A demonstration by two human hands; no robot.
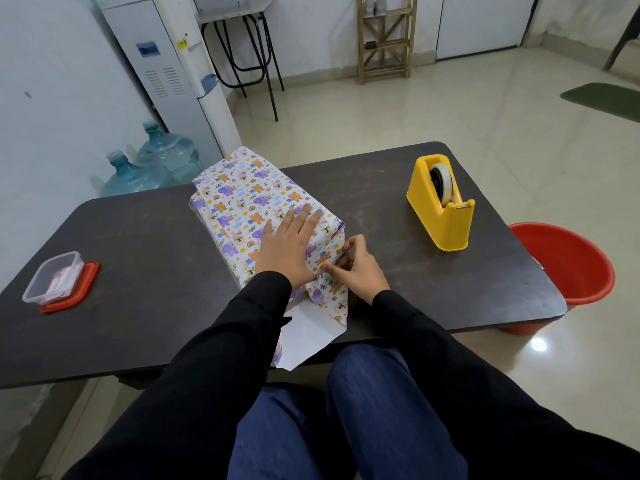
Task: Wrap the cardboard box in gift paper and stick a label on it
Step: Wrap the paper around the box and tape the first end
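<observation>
A box covered in animal-print gift paper (pixel 242 199) lies lengthwise in the middle of the dark table (pixel 145 237). My left hand (pixel 287 244) rests flat on its top near the end closest to me, fingers spread. My right hand (pixel 353 268) pinches a fold of the paper at the box's near right corner. A loose paper flap (pixel 308 334), white side up, hangs over the table's front edge. The cardboard itself is hidden under the paper.
A yellow tape dispenser (pixel 441 206) stands on the table's right side. A clear plastic container on a red lid (pixel 57 278) sits at the left. A red bucket (pixel 568 268) stands on the floor past the right edge. Water jugs (pixel 156 164) stand behind the table.
</observation>
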